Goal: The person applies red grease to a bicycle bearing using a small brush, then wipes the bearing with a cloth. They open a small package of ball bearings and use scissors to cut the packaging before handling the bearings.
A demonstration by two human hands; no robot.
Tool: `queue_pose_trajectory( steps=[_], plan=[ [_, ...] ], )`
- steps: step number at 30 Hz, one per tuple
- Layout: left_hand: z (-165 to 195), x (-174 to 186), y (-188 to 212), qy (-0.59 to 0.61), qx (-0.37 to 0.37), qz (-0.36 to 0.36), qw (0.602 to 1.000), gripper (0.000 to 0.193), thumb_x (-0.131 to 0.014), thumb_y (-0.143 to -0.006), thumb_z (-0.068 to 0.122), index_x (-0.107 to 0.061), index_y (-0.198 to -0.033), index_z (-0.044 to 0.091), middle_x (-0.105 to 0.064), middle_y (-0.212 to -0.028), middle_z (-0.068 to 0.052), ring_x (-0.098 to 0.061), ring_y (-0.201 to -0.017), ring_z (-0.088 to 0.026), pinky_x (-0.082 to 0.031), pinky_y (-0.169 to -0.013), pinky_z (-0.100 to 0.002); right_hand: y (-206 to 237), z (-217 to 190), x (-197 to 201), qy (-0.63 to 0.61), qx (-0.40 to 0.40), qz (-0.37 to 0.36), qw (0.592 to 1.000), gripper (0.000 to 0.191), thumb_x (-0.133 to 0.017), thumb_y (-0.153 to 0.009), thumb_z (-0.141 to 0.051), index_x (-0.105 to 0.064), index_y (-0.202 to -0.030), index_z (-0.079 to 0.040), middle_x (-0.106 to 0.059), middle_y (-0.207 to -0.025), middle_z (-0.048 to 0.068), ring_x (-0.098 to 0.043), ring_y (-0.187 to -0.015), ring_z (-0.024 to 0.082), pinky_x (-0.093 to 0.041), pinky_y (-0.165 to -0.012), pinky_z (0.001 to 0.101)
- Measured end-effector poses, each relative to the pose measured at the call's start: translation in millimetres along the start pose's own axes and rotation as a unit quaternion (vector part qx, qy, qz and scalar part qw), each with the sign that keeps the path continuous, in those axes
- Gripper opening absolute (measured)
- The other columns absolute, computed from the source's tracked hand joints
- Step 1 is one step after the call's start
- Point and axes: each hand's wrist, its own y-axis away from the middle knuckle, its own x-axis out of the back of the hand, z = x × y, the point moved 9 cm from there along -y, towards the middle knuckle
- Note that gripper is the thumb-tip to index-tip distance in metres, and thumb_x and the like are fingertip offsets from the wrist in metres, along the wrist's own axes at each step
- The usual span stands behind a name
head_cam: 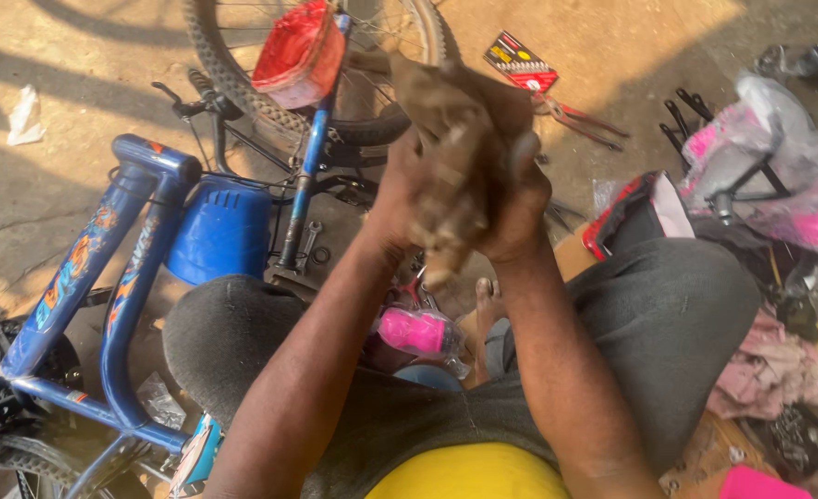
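Brown, grimy rag [451, 120] bunched between left hand [407, 189] and right hand [511, 199], fingers of both clamped around it; blue bicycle frame [104, 268] lies left of the fingers.

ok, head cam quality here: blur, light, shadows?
Head view: both hands, left and right, and the crumpled brown rag they clasp are motion-blurred; the blue metal bicycle frame is fairly sharp; hard sunlight patches the concrete ground at left and top, the rest lies in shade.

Bicycle repair yard; blue bike frame [104, 277], pliers [580, 120]
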Motion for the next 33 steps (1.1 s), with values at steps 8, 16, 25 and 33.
queue_pose_trajectory(
  steps=[8,16,25,33],
  plan=[
    [29,64,19,-0.212,0.010,0.292,0.933,0.036,-0.068,-0.100,0.034,-0.069,-0.120,0.003,-0.074,-0.106,-0.009,-0.072,-0.094,-0.018,-0.061,-0.080,-0.031,-21,83,29,0.363,-0.077,-0.001,0.929,0.083,-0.050,-0.107,-0.066,-0.040,-0.156,0.000,-0.050,-0.141,0.017,-0.050,-0.132,0.029,-0.042,-0.124,0.0423],
    [32,122,28,0.040,-0.075,0.366,0.927,0.025,-0.073,-0.101,0.025,-0.067,-0.105,0.001,-0.069,-0.090,-0.005,-0.060,-0.073,-0.013,-0.050,-0.062,-0.028,-3,88,-27,0.587,0.036,-0.060,0.807,0.070,-0.048,-0.115,-0.041,-0.023,-0.166,0.000,-0.037,-0.167,0.026,-0.039,-0.156,0.041,-0.036,-0.126,0.0454],
    [97,112,-15,0.027,-0.110,0.278,0.954,0.025,-0.055,-0.108,0.027,-0.062,-0.107,0.003,-0.071,-0.095,-0.014,-0.071,-0.082,-0.024,-0.062,-0.072,-0.036,-10,-6,-46,0.694,0.180,0.092,0.691,0.024,-0.079,-0.092,-0.007,-0.068,-0.113,-0.007,-0.069,-0.106,0.008,-0.070,-0.104,0.032,-0.057,-0.095,0.0435],
    [124,47,-25,-0.137,-0.201,0.131,0.961,0.021,-0.056,-0.115,0.008,-0.070,-0.115,-0.008,-0.075,-0.105,-0.016,-0.074,-0.096,-0.022,-0.060,-0.086,-0.031,3,-67,-15,0.684,0.135,0.112,0.708,0.049,-0.080,-0.098,-0.017,-0.055,-0.140,-0.010,-0.069,-0.116,0.008,-0.075,-0.094,0.015,-0.065,-0.078,0.0265]
  ],
)
